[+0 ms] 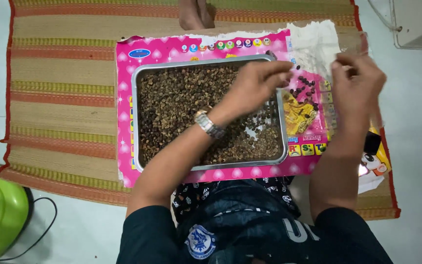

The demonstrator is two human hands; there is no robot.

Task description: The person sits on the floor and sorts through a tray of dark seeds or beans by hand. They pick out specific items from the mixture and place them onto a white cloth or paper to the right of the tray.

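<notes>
Left hand (pixel 257 83), wristwatch (pixel 208 123) on the wrist: fingers drawn together at the tips over the right end of the steel tray (pixel 136 117), any bean pinched there too small to tell. Right hand (pixel 355 80): fingers bunched and blurred above the pink printed sheet (pixel 123 63), hold not discernible. Sorting judged partly done: a small heap of dark beans (pixel 305 88) lies on the sheet just right of the tray, a bare patch shows in its right part, and the main mass of brown beans (pixel 181 107) remains inside; all on a striped woven mat (pixel 59 93).
</notes>
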